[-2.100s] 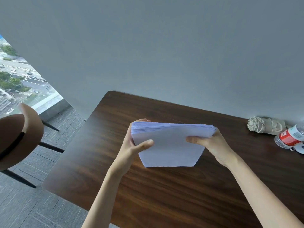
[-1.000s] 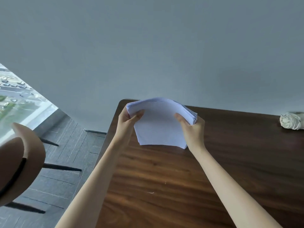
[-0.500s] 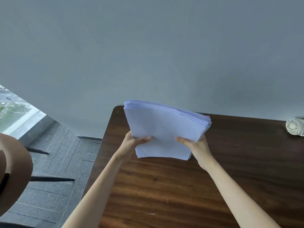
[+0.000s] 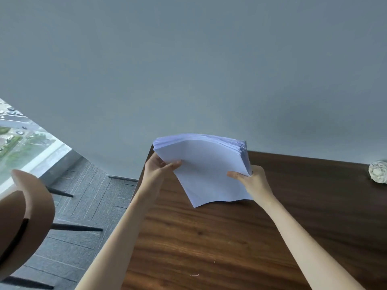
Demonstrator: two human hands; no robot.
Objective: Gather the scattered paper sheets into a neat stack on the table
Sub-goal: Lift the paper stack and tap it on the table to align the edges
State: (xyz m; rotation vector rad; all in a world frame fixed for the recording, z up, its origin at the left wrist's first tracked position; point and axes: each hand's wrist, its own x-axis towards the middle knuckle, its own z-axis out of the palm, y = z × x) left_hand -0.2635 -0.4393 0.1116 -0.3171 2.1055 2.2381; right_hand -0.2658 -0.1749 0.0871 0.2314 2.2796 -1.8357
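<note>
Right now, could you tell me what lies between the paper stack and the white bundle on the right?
In the head view, only the right hand gripping the stack, then bare table up to the bundle.

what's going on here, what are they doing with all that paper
A person holds a stack of paper in both hands over a wooden table. The left hand grips its left edge and the right hand its right edge, thumbs on the front sheet. The stack is tipped up on end, its top edges slightly fanned, not yet laid flat. Whether its lower edge touches the table is unclear. A brown chair stands to the left.
</note>
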